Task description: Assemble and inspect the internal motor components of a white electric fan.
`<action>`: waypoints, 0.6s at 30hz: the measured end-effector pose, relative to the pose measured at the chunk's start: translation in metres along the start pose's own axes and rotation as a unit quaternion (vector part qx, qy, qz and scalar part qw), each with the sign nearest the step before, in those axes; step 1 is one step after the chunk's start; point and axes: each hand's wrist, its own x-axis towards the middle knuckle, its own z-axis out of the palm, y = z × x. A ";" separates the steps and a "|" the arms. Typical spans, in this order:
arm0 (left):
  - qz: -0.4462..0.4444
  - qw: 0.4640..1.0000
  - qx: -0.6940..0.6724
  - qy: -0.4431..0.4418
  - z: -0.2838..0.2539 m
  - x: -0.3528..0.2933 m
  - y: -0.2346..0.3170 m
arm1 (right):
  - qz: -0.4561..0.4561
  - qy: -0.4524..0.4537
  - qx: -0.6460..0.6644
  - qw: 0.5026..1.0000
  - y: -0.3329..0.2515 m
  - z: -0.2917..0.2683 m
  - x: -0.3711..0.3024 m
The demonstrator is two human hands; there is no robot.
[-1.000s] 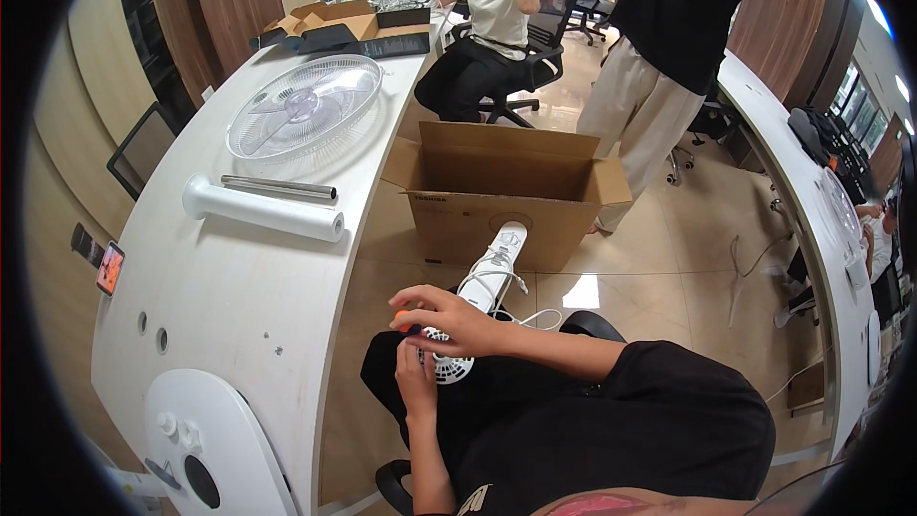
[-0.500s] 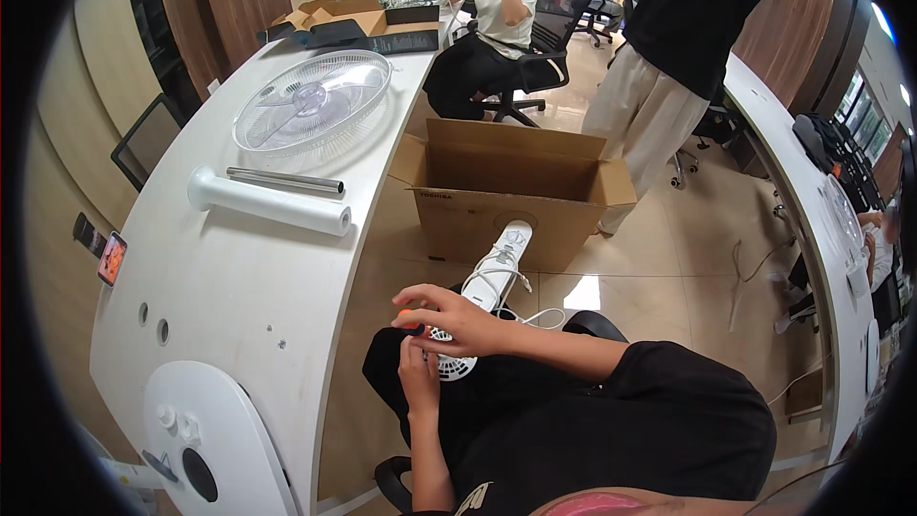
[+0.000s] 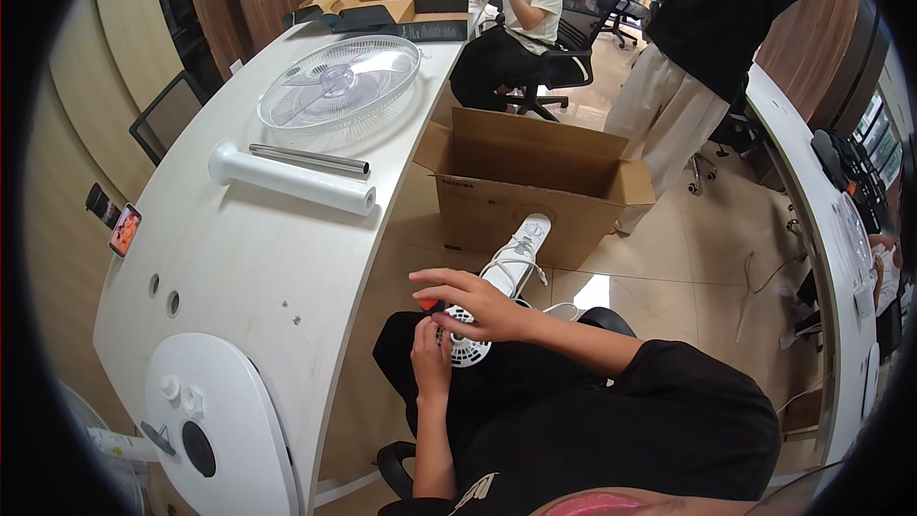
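Note:
A white fan body (image 3: 508, 266) slants from my lap toward the open cardboard box. Its vented round motor housing (image 3: 470, 353) lies under my hands, and a white cord (image 3: 521, 272) is looped around the stem. Over the housing, my right hand (image 3: 480, 308) reaches in with long, partly bent fingers around the orange and black handle of what looks like a screwdriver (image 3: 430, 305). Just below it, my left hand (image 3: 432, 360) is closed against the housing's left side, its fingertips near the handle's lower end. What those fingertips pinch is hidden.
On the white table (image 3: 315, 277) at left lie a clear fan grille (image 3: 339, 83), a white tube (image 3: 291, 180), a metal tube (image 3: 310, 159), small screws (image 3: 291, 313) and a white base plate (image 3: 215, 420). The cardboard box (image 3: 525, 215) stands ahead; people are beyond it.
The whole scene has shifted rightward in the picture. My right hand's fingers have straightened somewhat over the orange handle, while my left hand stays at the housing. The seated person has changed posture.

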 end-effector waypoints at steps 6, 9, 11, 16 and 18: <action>0.002 1.000 -0.013 -0.004 -0.001 0.003 0.003 | 0.029 -0.051 0.005 0.998 0.009 0.003 -0.005; -0.007 1.000 -0.005 -0.015 -0.001 0.002 0.000 | 0.066 -0.059 -0.030 0.996 0.007 0.004 -0.003; -0.001 1.000 -0.008 -0.004 -0.002 0.001 0.001 | -0.002 -0.001 -0.029 1.000 0.002 0.003 0.002; 0.012 0.999 -0.042 -0.001 -0.003 0.006 0.005 | -0.019 -0.030 -0.047 0.998 0.005 -0.002 0.000; -0.001 0.996 -0.089 -0.004 0.000 0.006 -0.001 | -0.012 -0.061 -0.023 0.998 0.004 -0.003 0.002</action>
